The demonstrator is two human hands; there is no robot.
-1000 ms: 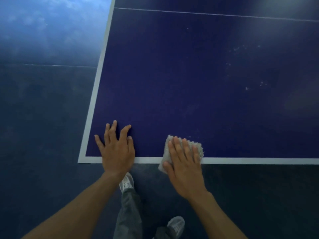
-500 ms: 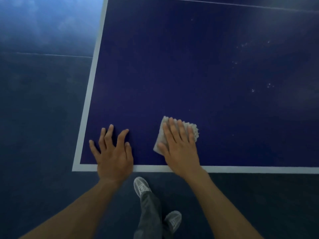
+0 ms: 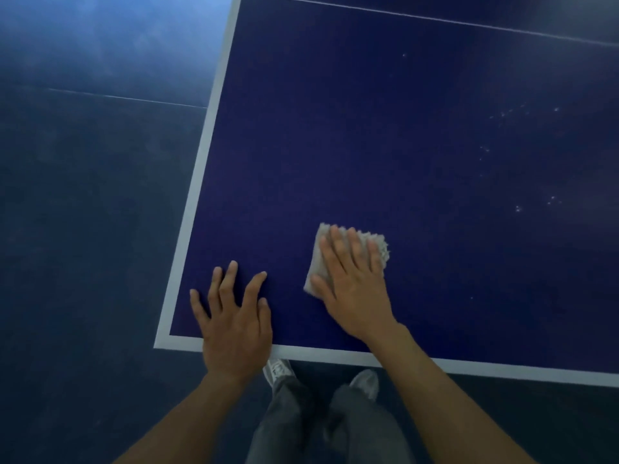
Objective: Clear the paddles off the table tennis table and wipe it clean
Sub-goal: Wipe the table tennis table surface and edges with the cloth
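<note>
The left hand (image 3: 234, 324) lies flat, fingers spread; the right hand (image 3: 355, 289), slightly ahead, lies flat, fingers together.

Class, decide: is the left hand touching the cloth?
Apart. The head view shows bare blue table between the left hand and the cloth.

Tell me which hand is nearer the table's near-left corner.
Left. The left hand rests flat on the tabletop just right of that corner; the right hand presses the cloth farther right, beyond the left hand.
</note>
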